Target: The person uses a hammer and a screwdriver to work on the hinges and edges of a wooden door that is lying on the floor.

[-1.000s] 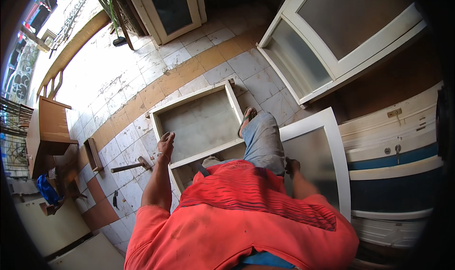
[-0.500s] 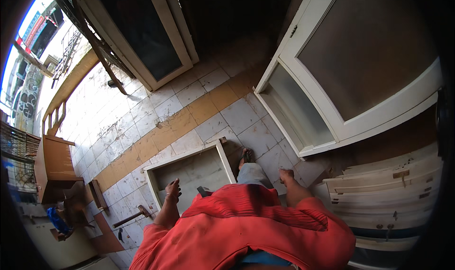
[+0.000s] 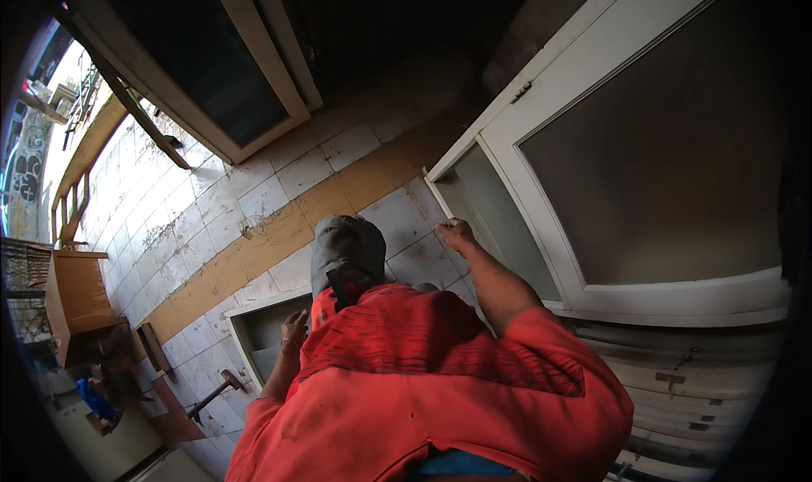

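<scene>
– While the near view is filled by a red short-sleeved shirt [image 3: 406,414], a leg in dusty grey trousers [image 3: 348,249] is thrust out just ahead of it.

– And the left hand [image 3: 293,327]?

– Half open, fingers loosely bent! It is held over the shallow white frame with a greyish pane [image 3: 264,333], which is laid on the floor and partly covered by the body. Whether the frame is touched cannot be told.

– Now the right hand [image 3: 458,233]!

– Reached well forward, fingers partly curled, right by the edge of a white frame with a narrow grey pane [image 3: 495,199]. Whether that edge is gripped cannot be made out. Just beside it, a large white door with dull brownish glass [image 3: 651,169] is seen.

– Off to the left?

– A dark-handled hammer [image 3: 211,397] is spotted on pale tiles. Farther out, the floor is crossed by a tan tile band [image 3: 254,247], and beyond that a cream-framed door with dark glass [image 3: 199,55] is shown.
</scene>
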Action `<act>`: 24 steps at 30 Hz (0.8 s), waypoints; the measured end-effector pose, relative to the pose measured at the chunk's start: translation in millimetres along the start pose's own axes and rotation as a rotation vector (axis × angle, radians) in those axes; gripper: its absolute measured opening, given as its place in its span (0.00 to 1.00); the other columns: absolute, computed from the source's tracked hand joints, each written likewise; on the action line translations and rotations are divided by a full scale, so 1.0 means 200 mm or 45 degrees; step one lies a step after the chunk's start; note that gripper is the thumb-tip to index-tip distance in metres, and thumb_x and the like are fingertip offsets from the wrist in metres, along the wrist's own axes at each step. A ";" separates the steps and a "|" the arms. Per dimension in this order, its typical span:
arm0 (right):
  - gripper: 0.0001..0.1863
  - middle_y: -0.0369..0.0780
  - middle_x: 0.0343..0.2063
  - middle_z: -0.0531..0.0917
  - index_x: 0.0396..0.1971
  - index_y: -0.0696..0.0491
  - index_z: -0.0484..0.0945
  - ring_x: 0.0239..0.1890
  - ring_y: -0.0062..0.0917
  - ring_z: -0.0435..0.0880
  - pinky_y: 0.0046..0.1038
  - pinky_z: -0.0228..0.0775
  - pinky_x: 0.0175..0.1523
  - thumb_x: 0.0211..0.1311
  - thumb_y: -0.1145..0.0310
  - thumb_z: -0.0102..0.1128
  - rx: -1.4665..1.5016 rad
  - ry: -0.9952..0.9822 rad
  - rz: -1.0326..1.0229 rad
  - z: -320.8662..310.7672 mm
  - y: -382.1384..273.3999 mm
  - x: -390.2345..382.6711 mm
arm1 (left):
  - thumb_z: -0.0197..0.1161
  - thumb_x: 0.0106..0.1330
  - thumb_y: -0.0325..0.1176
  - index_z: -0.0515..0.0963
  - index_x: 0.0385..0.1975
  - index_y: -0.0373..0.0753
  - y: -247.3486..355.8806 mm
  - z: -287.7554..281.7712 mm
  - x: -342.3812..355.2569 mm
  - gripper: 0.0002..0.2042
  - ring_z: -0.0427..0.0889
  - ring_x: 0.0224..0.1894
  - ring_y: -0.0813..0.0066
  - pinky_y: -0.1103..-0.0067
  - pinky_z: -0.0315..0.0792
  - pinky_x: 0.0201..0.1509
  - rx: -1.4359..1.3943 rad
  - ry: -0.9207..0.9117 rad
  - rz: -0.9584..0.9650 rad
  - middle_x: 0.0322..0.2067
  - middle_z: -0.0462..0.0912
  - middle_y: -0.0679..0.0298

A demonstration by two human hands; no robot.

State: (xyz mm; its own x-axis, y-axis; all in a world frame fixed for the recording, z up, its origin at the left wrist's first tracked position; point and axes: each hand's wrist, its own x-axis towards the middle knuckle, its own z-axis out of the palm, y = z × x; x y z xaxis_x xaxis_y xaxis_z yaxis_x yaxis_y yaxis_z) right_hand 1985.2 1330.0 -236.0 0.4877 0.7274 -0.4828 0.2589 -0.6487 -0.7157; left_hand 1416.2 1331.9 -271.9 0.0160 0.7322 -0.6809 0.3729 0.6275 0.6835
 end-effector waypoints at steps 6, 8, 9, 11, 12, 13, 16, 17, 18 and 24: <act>0.23 0.44 0.37 0.85 0.35 0.54 0.82 0.40 0.34 0.84 0.30 0.72 0.47 0.54 0.48 0.61 -0.473 -0.003 0.172 -0.12 0.18 0.30 | 0.60 0.62 0.49 0.78 0.48 0.36 0.20 0.01 0.73 0.23 0.81 0.46 0.67 0.74 0.74 0.46 0.771 -0.254 0.174 0.43 0.83 0.56; 0.20 0.45 0.35 0.84 0.31 0.54 0.82 0.36 0.37 0.84 0.35 0.74 0.40 0.55 0.50 0.60 -0.963 -0.242 -0.152 -0.21 0.35 0.39 | 0.56 0.64 0.51 0.80 0.45 0.41 0.58 0.11 0.96 0.21 0.78 0.51 0.59 0.71 0.71 0.54 1.081 -0.183 -0.041 0.43 0.83 0.55; 0.18 0.45 0.34 0.84 0.30 0.54 0.82 0.34 0.37 0.84 0.36 0.74 0.37 0.55 0.52 0.60 -1.348 -0.442 -0.427 -0.25 0.34 0.48 | 0.55 0.63 0.54 0.81 0.43 0.42 0.82 0.13 1.06 0.22 0.78 0.51 0.60 0.71 0.69 0.55 0.977 -0.161 -0.143 0.38 0.83 0.55; 0.17 0.44 0.29 0.83 0.29 0.53 0.82 0.30 0.35 0.83 0.35 0.72 0.33 0.55 0.53 0.61 -0.966 -0.499 -0.059 -0.27 -0.02 0.57 | 0.56 0.62 0.53 0.80 0.42 0.39 1.26 0.14 1.31 0.22 0.81 0.31 0.64 0.72 0.75 0.33 0.573 -0.133 -0.358 0.29 0.81 0.56; 0.17 0.41 0.22 0.81 0.27 0.54 0.81 0.24 0.30 0.80 0.32 0.69 0.28 0.55 0.54 0.63 -0.977 -0.412 -0.430 -0.27 0.03 0.68 | 0.57 0.62 0.51 0.79 0.46 0.38 1.44 0.17 1.52 0.23 0.77 0.22 0.66 0.73 0.73 0.24 0.556 -0.110 -0.378 0.29 0.80 0.56; 0.17 0.38 0.16 0.78 0.26 0.55 0.80 0.18 0.25 0.77 0.29 0.66 0.22 0.55 0.54 0.64 -1.039 -0.265 -0.799 -0.28 0.12 0.79 | 0.59 0.61 0.53 0.77 0.50 0.36 1.63 0.26 1.75 0.27 0.82 0.32 0.62 0.71 0.76 0.34 0.501 -0.027 -0.246 0.36 0.83 0.51; 0.19 0.39 0.20 0.77 0.28 0.60 0.77 0.23 0.21 0.76 0.29 0.68 0.31 0.57 0.55 0.60 0.147 0.123 0.235 -0.30 -0.57 1.24 | 0.64 0.58 0.53 0.75 0.52 0.34 2.35 0.43 2.26 0.30 0.77 0.53 0.57 0.71 0.70 0.56 0.470 0.035 0.140 0.49 0.79 0.49; 0.16 0.40 0.22 0.78 0.32 0.60 0.78 0.26 0.23 0.77 0.28 0.68 0.33 0.61 0.59 0.57 -0.076 0.178 -0.057 -0.37 -0.79 1.38 | 0.64 0.59 0.51 0.75 0.52 0.33 2.61 0.51 2.40 0.29 0.77 0.53 0.57 0.71 0.70 0.56 0.497 -0.007 0.261 0.49 0.79 0.49; 0.13 0.41 0.25 0.78 0.36 0.58 0.79 0.29 0.28 0.79 0.30 0.70 0.35 0.64 0.63 0.53 -0.340 0.128 -0.306 -0.43 -0.94 1.51 | 0.64 0.60 0.49 0.74 0.52 0.33 2.85 0.63 2.51 0.28 0.77 0.53 0.57 0.71 0.70 0.56 0.526 -0.073 0.393 0.49 0.80 0.50; 0.11 0.37 0.35 0.82 0.41 0.56 0.79 0.33 0.23 0.80 0.26 0.71 0.35 0.65 0.66 0.53 -1.040 0.599 -1.128 -0.79 -1.04 2.44 | 0.57 0.66 0.42 0.76 0.51 0.35 3.68 1.20 3.23 0.19 0.77 0.53 0.58 0.71 0.71 0.56 0.802 -0.251 0.819 0.50 0.79 0.53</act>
State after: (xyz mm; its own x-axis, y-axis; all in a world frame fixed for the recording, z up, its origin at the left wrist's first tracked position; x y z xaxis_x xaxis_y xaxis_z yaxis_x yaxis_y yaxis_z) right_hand 2301.0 1784.2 -242.2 0.0909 0.9372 0.3368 0.9928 -0.0589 -0.1040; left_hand 1922.6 2202.6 -271.4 0.5316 0.7954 -0.2912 0.6725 -0.1873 0.7160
